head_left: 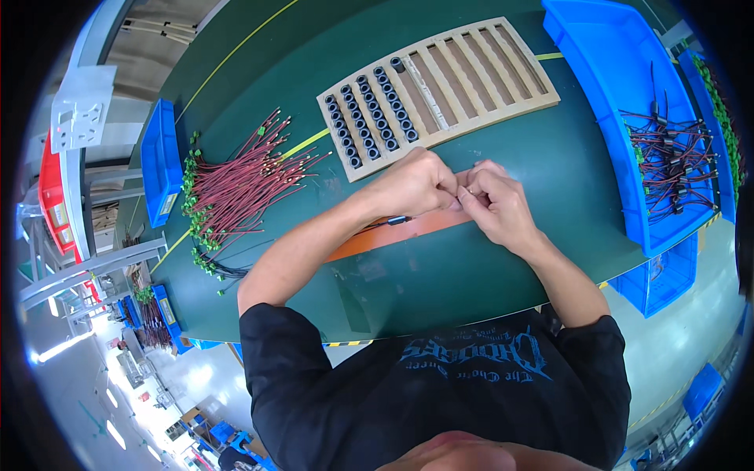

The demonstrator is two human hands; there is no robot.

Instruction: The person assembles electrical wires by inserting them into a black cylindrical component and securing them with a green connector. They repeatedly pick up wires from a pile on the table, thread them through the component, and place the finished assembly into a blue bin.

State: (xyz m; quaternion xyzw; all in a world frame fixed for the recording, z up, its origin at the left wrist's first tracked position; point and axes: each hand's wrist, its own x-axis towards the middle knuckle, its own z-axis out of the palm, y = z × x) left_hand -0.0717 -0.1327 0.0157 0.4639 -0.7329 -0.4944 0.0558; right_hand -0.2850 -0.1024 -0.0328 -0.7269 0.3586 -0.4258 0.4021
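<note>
My left hand (420, 184) and my right hand (499, 206) meet over an orange strip (369, 242) on the green table. Both have their fingers pinched together, almost touching, and whatever lies between the fingertips is too small and too covered to name. Under my left hand, a thin dark wire with a small black sleeve (399, 220) lies along the strip. Just beyond the hands stands a wooden rack (542, 100) of long slots. Black ring-shaped cores (373, 118) fill its left rows, and a single one sits at the top of the following slot.
To the left lies a spread bundle of dark red wires (243, 177) with green connectors (192, 196). A small blue bin (161, 165) stands past it. At the right, a large blue bin (605, 102) holds wires with black cores (671, 161); another blue bin (660, 275) sits below the table edge.
</note>
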